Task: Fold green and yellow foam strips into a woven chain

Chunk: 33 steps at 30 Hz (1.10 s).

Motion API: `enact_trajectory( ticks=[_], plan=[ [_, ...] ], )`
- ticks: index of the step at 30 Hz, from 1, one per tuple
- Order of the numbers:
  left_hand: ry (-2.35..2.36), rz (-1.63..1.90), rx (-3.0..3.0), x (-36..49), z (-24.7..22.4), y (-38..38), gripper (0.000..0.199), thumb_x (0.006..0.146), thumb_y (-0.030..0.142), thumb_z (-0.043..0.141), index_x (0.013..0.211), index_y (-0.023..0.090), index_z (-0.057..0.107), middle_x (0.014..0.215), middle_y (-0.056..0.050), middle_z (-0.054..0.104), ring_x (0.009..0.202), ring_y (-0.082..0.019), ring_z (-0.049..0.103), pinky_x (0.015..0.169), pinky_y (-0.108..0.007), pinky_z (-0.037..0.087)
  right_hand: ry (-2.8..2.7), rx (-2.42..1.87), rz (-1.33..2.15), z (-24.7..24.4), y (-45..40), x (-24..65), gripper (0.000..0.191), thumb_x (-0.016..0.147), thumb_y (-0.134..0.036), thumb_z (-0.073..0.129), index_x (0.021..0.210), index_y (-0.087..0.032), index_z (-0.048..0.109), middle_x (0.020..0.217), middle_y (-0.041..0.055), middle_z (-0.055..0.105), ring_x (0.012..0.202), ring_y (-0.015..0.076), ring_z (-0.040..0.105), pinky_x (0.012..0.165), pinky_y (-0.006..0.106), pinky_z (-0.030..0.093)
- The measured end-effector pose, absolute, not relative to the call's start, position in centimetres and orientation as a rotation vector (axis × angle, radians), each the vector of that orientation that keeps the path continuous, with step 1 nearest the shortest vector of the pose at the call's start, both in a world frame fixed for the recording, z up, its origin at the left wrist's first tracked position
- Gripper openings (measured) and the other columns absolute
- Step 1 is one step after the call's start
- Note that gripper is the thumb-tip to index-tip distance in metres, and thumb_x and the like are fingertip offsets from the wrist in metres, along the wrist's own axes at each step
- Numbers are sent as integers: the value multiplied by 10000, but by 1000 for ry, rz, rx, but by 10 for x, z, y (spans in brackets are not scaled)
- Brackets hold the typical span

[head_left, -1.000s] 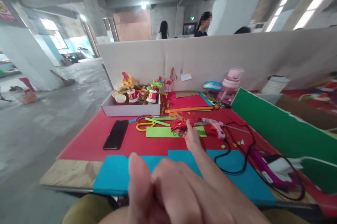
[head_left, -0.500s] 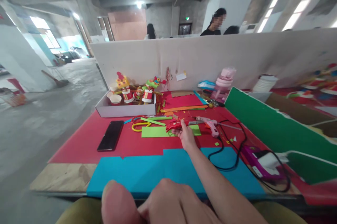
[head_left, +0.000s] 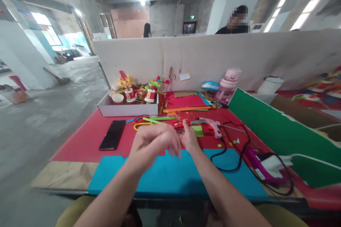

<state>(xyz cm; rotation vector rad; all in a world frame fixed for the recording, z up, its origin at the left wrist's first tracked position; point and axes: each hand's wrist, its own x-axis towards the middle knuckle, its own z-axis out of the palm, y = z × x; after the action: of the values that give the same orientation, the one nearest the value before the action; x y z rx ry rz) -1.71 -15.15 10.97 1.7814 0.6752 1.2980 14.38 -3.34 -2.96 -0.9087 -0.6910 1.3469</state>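
Note:
My right hand (head_left: 188, 137) is over the middle of the table, closed on a small red piece (head_left: 179, 124) whose kind I cannot make out. My left hand (head_left: 156, 141) hovers just left of it, fingers bent and smeared by motion, hiding part of the red piece. Under the hands lies a light green strip (head_left: 198, 131), mostly covered. A pink glue gun (head_left: 214, 126) rests to the right of my right hand. Thin green strips (head_left: 162, 118) and a yellow loop handle (head_left: 139, 126) show beyond my left hand.
A black phone (head_left: 112, 134) lies at left. Behind it, a white box (head_left: 128, 110) holds paper cups and decorated cup figures. Blue sheet (head_left: 170, 180) covers the front edge. At right are a purple power strip (head_left: 262, 170), black cable and green board (head_left: 269, 131). A person (head_left: 234, 24) stands beyond the partition.
My left hand has moved from close to the camera out over the table, beside my right hand. The right hand stays in nearly the same place with the red piece.

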Motion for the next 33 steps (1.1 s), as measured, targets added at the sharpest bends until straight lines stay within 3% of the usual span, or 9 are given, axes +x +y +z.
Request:
enact_trajectory(
  ticks=[2, 4, 8, 12, 15, 19, 22, 30, 33],
  plan=[
    [888, 1238, 1973, -28, 105, -121, 299, 840, 438, 544, 971, 200, 668, 912, -76, 678, 878, -208, 613, 852, -372, 490, -786, -891, 1361, -21, -39, 135, 400, 728, -588, 654, 749, -190, 614, 611, 26, 690, 552, 186, 664, 511, 282, 555],
    [1146, 977, 2263, -37, 89, -100, 499, 789, 337, 616, 1271, 228, 546, 1230, -104, 599, 1142, -262, 533, 991, -420, 419, -857, -892, 1368, -10, -45, 120, 412, 719, -597, 656, 765, -189, 622, 616, 21, 685, 551, 184, 658, 526, 287, 552],
    [1426, 690, 2441, -48, 48, -85, 716, 800, 155, 524, 1469, 224, 279, 1329, -137, 505, 1210, -273, 498, 977, -399, 436, -1077, -927, 1327, 6, -52, 88, 457, 761, -631, 585, 763, -177, 635, 618, 16, 666, 614, 189, 655, 575, 287, 539],
    [1628, 642, 2398, -63, 31, -82, 705, 839, 66, 357, 1502, 210, 164, 1299, -155, 505, 1175, -251, 532, 907, -361, 468, -1540, -884, 1164, 8, -42, 83, 423, 831, -589, 526, 889, -190, 655, 819, 16, 695, 823, 192, 654, 753, 300, 515],
    [1702, 608, 2377, -85, 29, -76, 636, 878, 101, 339, 1491, 181, 184, 1325, -169, 495, 1210, -256, 512, 929, -361, 449, -1832, -966, 869, 1, -26, 97, 361, 906, -505, 462, 1013, -211, 642, 983, 36, 687, 953, 199, 625, 865, 325, 459],
    [1879, 656, 2259, -109, 35, -68, 485, 953, 357, 354, 1405, 180, 332, 1255, -150, 568, 1148, -258, 556, 909, -349, 449, -2129, -1316, 417, -20, -11, 110, 335, 889, -443, 536, 1073, -185, 644, 1103, 132, 652, 1077, 265, 561, 916, 389, 406],
    [2009, 624, 2191, -116, 40, -67, 451, 959, 466, 310, 1333, 238, 412, 1150, -104, 626, 1076, -241, 594, 879, -329, 449, -2261, -1403, 258, -33, -10, 109, 356, 827, -466, 625, 1084, -222, 653, 1143, 123, 633, 1105, 275, 537, 909, 392, 394],
    [2045, 592, 2377, -125, 32, -64, 331, 961, 380, 347, 1151, 184, 533, 1086, -107, 612, 1042, -238, 576, 859, -317, 440, -2247, -1234, 460, -21, -19, 124, 209, 852, -224, 562, 1049, -217, 632, 1078, 76, 676, 1004, 225, 597, 887, 367, 396],
    [2092, 564, 2407, -130, 29, -63, 327, 952, 339, 368, 1183, 185, 543, 1099, -111, 616, 1067, -251, 556, 881, -332, 430, -2172, -1179, 561, -10, -22, 138, 181, 832, -214, 557, 991, -207, 644, 1008, 65, 689, 920, 212, 610, 832, 337, 420]
  ],
)
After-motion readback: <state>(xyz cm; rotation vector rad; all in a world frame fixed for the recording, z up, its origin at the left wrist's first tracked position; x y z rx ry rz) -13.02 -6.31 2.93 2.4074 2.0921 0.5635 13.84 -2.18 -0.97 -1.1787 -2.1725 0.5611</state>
